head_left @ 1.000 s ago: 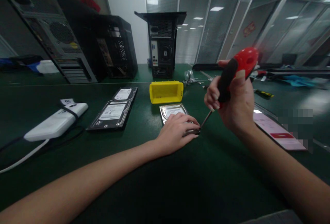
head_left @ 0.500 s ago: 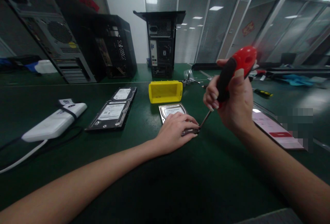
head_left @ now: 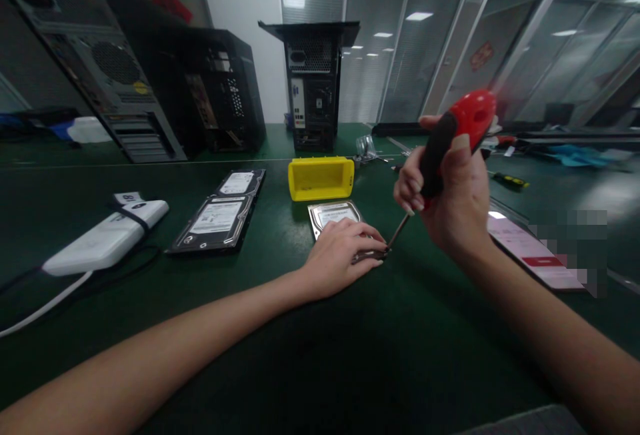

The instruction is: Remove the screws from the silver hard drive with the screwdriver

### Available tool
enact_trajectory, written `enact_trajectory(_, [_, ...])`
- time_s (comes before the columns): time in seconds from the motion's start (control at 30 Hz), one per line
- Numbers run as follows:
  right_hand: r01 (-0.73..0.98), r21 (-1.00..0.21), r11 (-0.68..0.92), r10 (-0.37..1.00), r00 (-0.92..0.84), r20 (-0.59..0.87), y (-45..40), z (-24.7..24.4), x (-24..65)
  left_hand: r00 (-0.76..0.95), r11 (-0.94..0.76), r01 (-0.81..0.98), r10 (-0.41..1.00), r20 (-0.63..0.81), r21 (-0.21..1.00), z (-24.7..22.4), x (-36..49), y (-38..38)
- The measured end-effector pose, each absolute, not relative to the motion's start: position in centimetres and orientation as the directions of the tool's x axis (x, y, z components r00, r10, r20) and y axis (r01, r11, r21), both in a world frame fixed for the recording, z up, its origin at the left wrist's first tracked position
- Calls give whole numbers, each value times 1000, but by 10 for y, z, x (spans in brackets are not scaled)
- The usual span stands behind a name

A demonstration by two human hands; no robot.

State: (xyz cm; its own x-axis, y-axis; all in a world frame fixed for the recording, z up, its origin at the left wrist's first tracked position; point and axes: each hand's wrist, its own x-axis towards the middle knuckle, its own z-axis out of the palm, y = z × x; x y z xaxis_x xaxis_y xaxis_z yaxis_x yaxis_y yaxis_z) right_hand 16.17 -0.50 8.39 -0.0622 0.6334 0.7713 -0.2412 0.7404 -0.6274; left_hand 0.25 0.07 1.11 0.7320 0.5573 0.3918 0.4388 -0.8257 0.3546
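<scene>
On the green table a silver hard drive (head_left: 334, 211) lies flat, its near part covered by my left hand (head_left: 341, 256). The fingers of that hand are closed over the drive's near right side and steady it. My right hand (head_left: 450, 188) is wrapped round the black and red handle of a screwdriver (head_left: 440, 155), held slanting above the table. Its thin shaft runs down to the drive's near right edge, beside my left fingertips. The tip is too small to make out, and my fingers hide much of the drive.
A yellow bin (head_left: 321, 188) stands just behind the drive. To the left are dark hard drives (head_left: 217, 216) and a white power strip (head_left: 107, 235). Computer cases (head_left: 315, 98) stand at the back. A phone (head_left: 537, 248) lies at right; a yellow-black tool (head_left: 510, 180) lies behind it.
My right hand and the screwdriver have shifted very slightly to the left. My left hand and the drive have stayed in place.
</scene>
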Motion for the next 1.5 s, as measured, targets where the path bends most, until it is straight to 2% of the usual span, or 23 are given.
enact_trajectory(0.3, [-190, -626, 756, 624, -81, 778, -6, 83, 162, 768, -830, 437, 545, 337, 346, 17, 2, 0])
enact_trajectory(0.6, [-210, -653, 728, 654, -72, 753, -5, 82, 164, 763, -815, 461, 566, 312, 351, 19, 3, -1])
enact_trajectory(0.97, [-271, -628, 730, 632, -85, 771, -5, 82, 164, 751, -813, 460, 571, 332, 357, 17, 3, -1])
enact_trajectory(1.5, [-215, -631, 745, 635, -63, 770, -5, 83, 163, 748, -817, 464, 569, 342, 342, 15, 1, 0])
